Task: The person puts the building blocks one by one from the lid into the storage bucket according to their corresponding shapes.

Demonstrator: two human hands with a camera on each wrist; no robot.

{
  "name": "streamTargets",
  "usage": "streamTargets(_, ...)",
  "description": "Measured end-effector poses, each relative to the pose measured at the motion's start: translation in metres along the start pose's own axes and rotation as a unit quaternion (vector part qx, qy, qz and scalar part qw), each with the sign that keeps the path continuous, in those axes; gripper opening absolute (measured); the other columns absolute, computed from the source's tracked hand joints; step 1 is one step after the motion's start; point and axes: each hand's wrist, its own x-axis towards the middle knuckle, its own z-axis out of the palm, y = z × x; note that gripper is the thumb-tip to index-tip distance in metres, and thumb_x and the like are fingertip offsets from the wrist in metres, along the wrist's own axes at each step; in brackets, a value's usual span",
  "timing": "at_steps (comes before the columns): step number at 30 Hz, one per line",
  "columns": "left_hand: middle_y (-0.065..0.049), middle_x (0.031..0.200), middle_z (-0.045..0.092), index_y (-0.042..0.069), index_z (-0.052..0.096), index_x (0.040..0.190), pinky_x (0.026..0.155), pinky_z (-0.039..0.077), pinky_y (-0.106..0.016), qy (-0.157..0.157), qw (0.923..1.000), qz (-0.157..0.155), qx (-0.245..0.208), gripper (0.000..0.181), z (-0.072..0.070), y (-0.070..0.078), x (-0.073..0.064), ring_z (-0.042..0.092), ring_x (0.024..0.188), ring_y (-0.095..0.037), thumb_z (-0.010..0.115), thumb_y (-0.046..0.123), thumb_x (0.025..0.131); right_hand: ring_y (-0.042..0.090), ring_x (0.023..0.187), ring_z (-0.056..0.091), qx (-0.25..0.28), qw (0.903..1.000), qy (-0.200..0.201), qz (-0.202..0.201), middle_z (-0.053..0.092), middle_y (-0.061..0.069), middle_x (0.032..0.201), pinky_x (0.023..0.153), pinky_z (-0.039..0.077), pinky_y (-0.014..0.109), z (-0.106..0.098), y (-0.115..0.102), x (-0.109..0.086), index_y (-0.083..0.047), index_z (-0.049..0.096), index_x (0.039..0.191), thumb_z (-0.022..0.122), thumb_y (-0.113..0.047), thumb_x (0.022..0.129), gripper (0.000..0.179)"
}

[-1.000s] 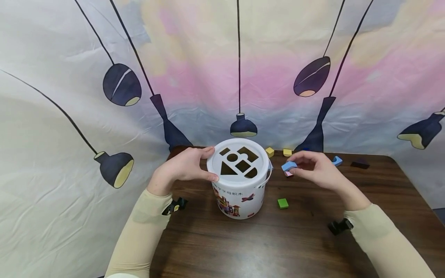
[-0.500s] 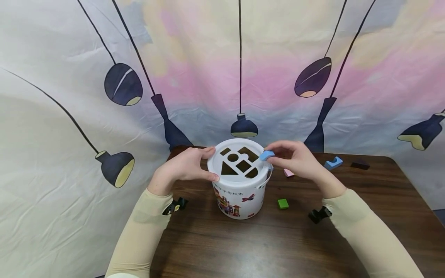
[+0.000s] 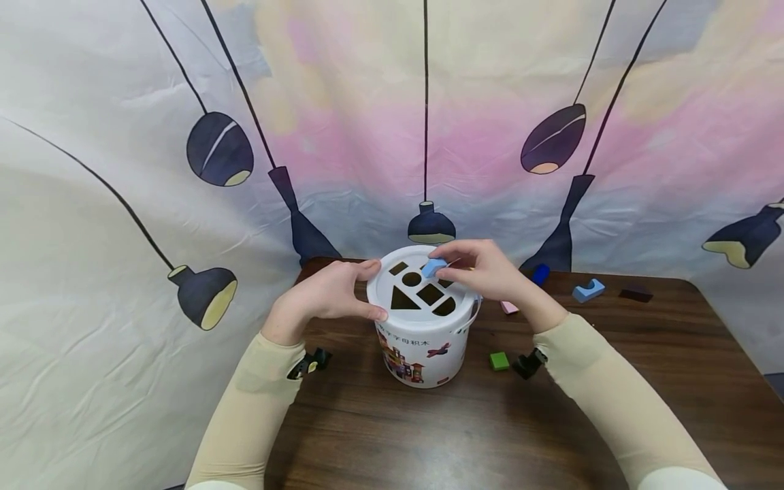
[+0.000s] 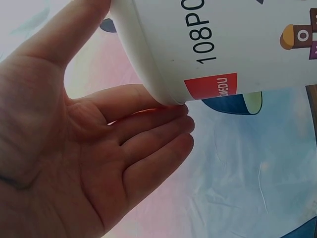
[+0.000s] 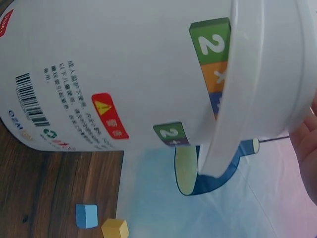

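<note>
A white bucket (image 3: 422, 357) with a lid (image 3: 404, 316) stands on the table, its lid pierced with round, square, triangular and other holes. My left hand (image 3: 331, 289) rests against the lid's left rim, thumb in front and fingers behind. In the left wrist view, the fingers (image 4: 148, 144) lie nearly straight, touching the rim. My right hand (image 3: 484, 272) pinches a light blue block (image 3: 433, 267) over the far part of the lid, partly covering the large hole there. The right wrist view shows only the edge of that hand (image 5: 308, 144) beside the lid.
A green block (image 3: 499, 361) lies right of the bucket. Behind it are a pink block (image 3: 509, 307), a dark blue block (image 3: 540, 274), a light blue arch block (image 3: 589, 291) and a dark piece (image 3: 635, 295). The bucket's white handle (image 5: 233, 99) hangs at its right side.
My right hand has carried the light blue block leftward from beside the bucket to over the lid. The left hand has stayed at the rim.
</note>
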Motion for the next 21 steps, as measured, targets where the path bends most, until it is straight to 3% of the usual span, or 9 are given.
streamTargets(10,-0.012,0.170,0.036,0.005,0.039,0.162,0.120,0.040,-0.049,-0.006,1.0000,-0.004,0.000,0.106,-0.001,0.001,-0.001,0.036,0.155,-0.029,0.090,0.054,0.084,0.015,0.090,0.076,-0.041,0.9982,-0.029,-0.033,0.080,0.000,0.105,0.079,0.061,0.031,0.010,0.004,0.025,-0.010,0.080,0.122,0.083,-0.010,0.095,0.027)
streamTargets(21,-0.012,0.169,0.037,0.003,0.039,0.163,0.120,0.040,-0.049,-0.009,0.9999,-0.006,-0.001,0.105,-0.003,0.004,-0.002,0.036,0.155,-0.031,0.088,0.055,0.086,0.015,0.098,0.076,-0.092,0.9927,-0.076,-0.015,0.079,-0.002,0.111,0.086,0.062,0.036,0.008,-0.004,0.047,-0.012,0.079,0.121,0.082,-0.010,0.097,0.024)
